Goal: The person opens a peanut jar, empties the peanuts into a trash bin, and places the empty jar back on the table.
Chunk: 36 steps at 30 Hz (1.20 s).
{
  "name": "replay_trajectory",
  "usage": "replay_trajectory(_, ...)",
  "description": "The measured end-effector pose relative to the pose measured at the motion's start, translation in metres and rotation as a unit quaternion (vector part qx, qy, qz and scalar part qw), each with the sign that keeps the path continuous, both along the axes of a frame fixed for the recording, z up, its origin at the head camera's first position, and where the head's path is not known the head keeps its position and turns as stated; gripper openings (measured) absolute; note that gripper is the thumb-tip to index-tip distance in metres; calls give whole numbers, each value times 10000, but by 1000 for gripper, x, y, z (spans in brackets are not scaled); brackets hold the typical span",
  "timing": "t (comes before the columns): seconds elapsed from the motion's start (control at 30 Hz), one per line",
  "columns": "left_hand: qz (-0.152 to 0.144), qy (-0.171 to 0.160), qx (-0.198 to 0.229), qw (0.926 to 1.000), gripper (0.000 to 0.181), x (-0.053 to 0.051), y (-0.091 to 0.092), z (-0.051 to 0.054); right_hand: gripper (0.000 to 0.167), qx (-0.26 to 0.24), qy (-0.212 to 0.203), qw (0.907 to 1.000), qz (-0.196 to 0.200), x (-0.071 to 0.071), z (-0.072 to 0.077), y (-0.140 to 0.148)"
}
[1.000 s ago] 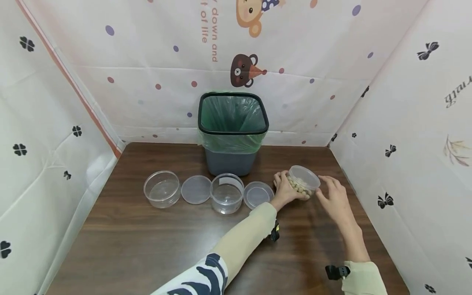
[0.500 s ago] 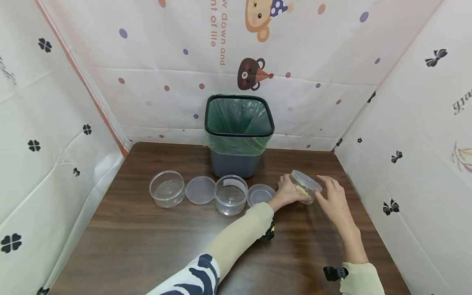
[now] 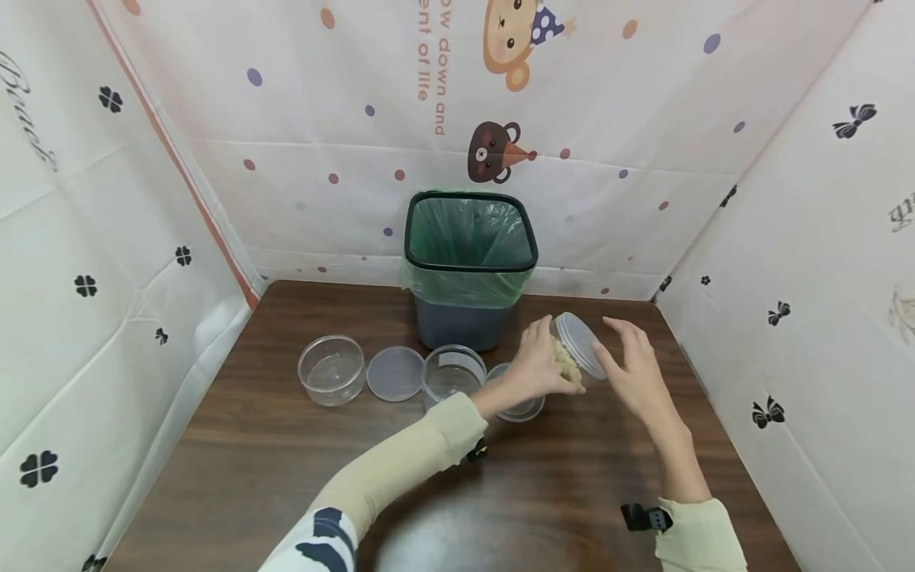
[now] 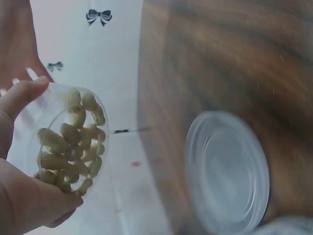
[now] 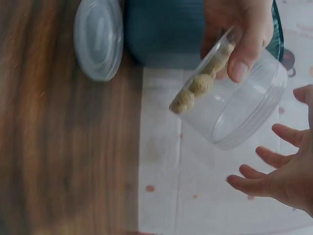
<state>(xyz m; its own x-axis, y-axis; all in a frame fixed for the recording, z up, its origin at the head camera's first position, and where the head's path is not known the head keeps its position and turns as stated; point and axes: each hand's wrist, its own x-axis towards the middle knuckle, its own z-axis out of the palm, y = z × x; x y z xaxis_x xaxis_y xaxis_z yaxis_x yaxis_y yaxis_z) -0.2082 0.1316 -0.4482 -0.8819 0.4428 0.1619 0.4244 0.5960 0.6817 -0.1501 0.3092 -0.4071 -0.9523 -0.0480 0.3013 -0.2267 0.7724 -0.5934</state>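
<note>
A gray bin [image 3: 461, 324] with a green bag [image 3: 468, 234] inside stands near the back of the brown table [image 3: 257, 461]. Behind it, the pale wall [image 3: 608, 103] has dots [image 3: 369, 110] and two bears [image 3: 484, 152] in party hats [image 3: 546, 25].

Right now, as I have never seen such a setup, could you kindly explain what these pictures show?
There is no machine here, just a person's bare left hand and right hand. The wide view looks forward and down from a camera on the person's head; the other two views are taken from the left and right wrists. On the brown wood-grain table are two clear, round plastic tubs, two flat, round, translucent lids and, at the back, a green-lined grey bin. The left hand holds a tilted, clear, round plastic jar containing tan peanuts. The right hand is beside it, fingers spread.
</note>
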Motion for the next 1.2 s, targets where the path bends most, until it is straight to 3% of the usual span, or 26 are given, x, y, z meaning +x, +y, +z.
replay_trajectory(0.13, -28, 410, 42, 9991, 131, 6, -25, 13, 66, -118, -380, 9988, 277, -9, 8, -17)
replay_trajectory(0.27, -152, 818, 192, 9963, 130, 10, -45, 18, 68, -134, -560, 9972, 478, -15, 15, -30)
replay_trajectory(0.43, -138, 1197, 249, 9924, 131, 14, -69, 19, 68, -158, -551, 9952, 794, -20, 19, -44)
replay_trajectory(0.63, -185, 1297, 471, 9903, 130, 17, -98, 20, 70, -146, -625, 9923, 1063, -20, 18, -62)
replay_trajectory(0.83, 35, 1666, 406, 9852, 129, 23, -125, 21, 77, -155, -704, 9888, 1307, -20, 17, -86)
replay_trajectory(1.03, 68, 2151, 372, 9759, 129, 25, -141, 18, 82, -213, -815, 9853, 1484, -19, 19, -107)
replay_trajectory(1.2, 299, 2400, 498, 9690, 127, 25, -153, 13, 83, -299, -853, 9818, 1670, -21, 19, -127)
